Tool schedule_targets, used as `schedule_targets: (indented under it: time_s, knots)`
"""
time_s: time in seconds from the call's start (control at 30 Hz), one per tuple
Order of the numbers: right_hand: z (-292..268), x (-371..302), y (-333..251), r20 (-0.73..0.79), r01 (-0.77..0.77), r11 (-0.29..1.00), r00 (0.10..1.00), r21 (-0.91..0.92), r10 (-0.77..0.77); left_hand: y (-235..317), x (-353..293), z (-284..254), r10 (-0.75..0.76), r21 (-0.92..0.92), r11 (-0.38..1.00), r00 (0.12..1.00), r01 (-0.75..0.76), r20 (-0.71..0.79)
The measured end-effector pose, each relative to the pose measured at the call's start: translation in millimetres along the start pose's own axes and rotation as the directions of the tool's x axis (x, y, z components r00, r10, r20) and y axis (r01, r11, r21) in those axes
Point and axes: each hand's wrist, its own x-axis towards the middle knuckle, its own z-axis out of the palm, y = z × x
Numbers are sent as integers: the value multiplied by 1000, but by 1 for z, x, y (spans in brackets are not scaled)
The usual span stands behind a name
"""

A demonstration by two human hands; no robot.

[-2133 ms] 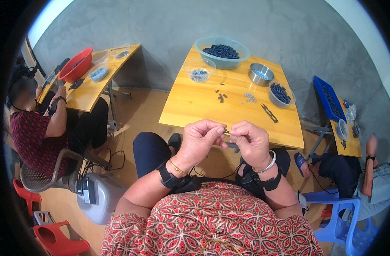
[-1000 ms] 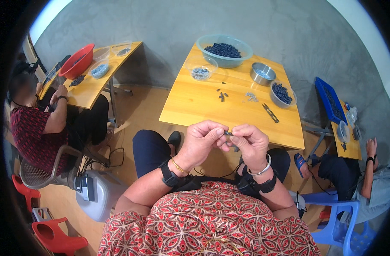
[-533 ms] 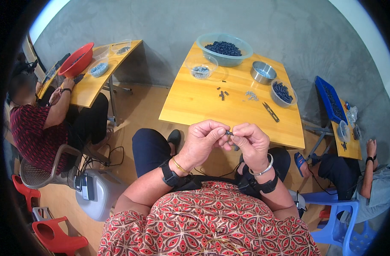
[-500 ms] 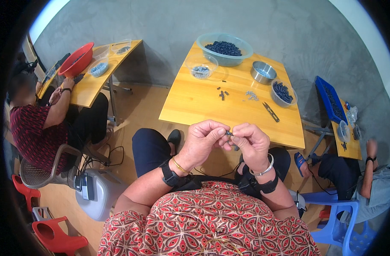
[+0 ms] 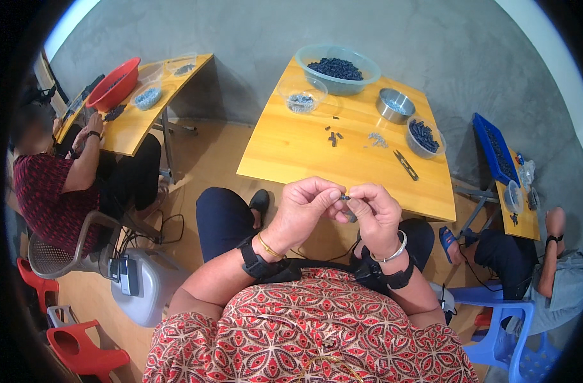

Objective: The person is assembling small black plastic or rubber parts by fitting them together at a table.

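My left hand and my right hand meet in front of the table's near edge. Each is closed, thumb against fingers, on a small dark piece that shows between the fingertips. Its exact kind is too small to make out. Beyond my hands, several small black pieces and a little heap of light grey pieces lie on the yellow table. Thread snips with dark handles rest to the right of them.
A large pale-blue basin of dark pieces stands at the table's back, near a clear tub, a steel bowl and a tub of dark pieces. People sit at tables left and right. A blue stool stands lower right.
My hands stay together, fingertips shifting slightly around the small dark piece. The view has moved a little. At the left table, the other person's hands have shifted slightly.
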Motion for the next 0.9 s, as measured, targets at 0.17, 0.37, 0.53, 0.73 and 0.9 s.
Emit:
schedule_targets:
  time_s: [0.17, 0.37, 0.53, 0.73, 0.9]
  knots:
    - [1, -3, 10, -5, -143, 945, 988, 293, 151, -3, 2, -1, -11, -104, 994, 999, 14, 32]
    - [3, -1, 7, -28, -96, 974, 994, 207, 104, -1, 3, 0, -28, -78, 997, 1000, 28, 5]
    - [2, 1, 4, -30, -46, 993, 998, 111, 50, -1, 3, -1, -11, -67, 998, 1000, 12, 19]
    - [5, 5, 2, -40, 100, 990, 994, -97, -105, 1, 3, -2, 30, 42, 999, 999, -30, -11]
    - [3, 5, 4, 7, 159, 953, 987, -259, -163, 0, 3, -2, 69, 145, 987, 998, -66, -11]
